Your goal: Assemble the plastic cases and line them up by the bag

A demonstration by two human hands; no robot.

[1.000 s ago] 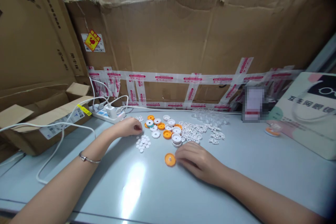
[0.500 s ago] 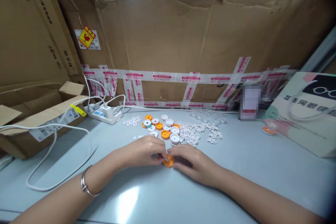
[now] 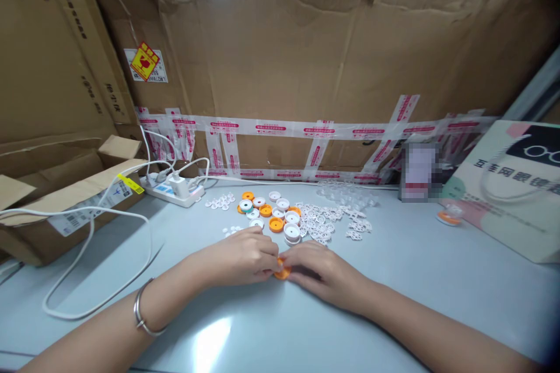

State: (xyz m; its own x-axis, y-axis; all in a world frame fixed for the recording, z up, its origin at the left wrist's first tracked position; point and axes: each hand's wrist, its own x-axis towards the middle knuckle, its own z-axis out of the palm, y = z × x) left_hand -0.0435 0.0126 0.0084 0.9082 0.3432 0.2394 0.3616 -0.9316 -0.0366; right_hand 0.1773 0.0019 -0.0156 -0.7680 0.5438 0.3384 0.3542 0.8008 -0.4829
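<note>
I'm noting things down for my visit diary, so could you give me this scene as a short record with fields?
Left hand: at the orange disc
Right hand: at the disc's right edge
Disc: partly hidden by fingers
Beyond the hands: orange and white wheels, lattice pieces
Left side: power strip, open box
Right side: printed bag

Two hands (image 3: 326, 273), one orange disc (image 3: 283, 273) between them, one bracelet (image 3: 139, 310), one power strip (image 3: 189, 198).
</note>
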